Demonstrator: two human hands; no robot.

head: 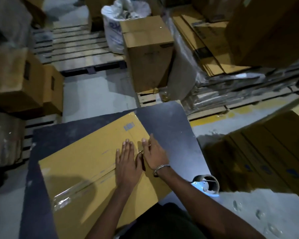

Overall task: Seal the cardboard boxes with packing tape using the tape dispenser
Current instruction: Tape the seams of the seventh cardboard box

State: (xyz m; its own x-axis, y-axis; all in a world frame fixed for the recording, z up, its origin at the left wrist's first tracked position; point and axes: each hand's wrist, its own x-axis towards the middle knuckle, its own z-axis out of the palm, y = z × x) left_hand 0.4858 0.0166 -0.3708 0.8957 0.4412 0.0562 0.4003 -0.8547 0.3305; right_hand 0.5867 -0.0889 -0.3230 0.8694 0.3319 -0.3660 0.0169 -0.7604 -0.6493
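on the dark table (164, 121) a closed cardboard box (86, 163) lies flat, clear tape (66, 195) along its near seam. the left hand (126, 163) presses flat and open beside the seam; the right hand (154, 154) rests fingers-down, grip unclear. the tape dispenser (206, 186) sits at the table's right edge, unheld.

Dim light over a grey concrete floor (97, 94) with a worn yellow line (212, 119) on the right. A wooden pallet (76, 49) lies at the back left, and beside it stands a white sack (114, 31) stuffed with scraps. Flattened cartons (205, 40) are stacked on another pallet (214, 107) at right, wrapped in plastic. A dark table (166, 121) sits in the foreground. Wet footprints (259, 214) mark the floor at lower right.
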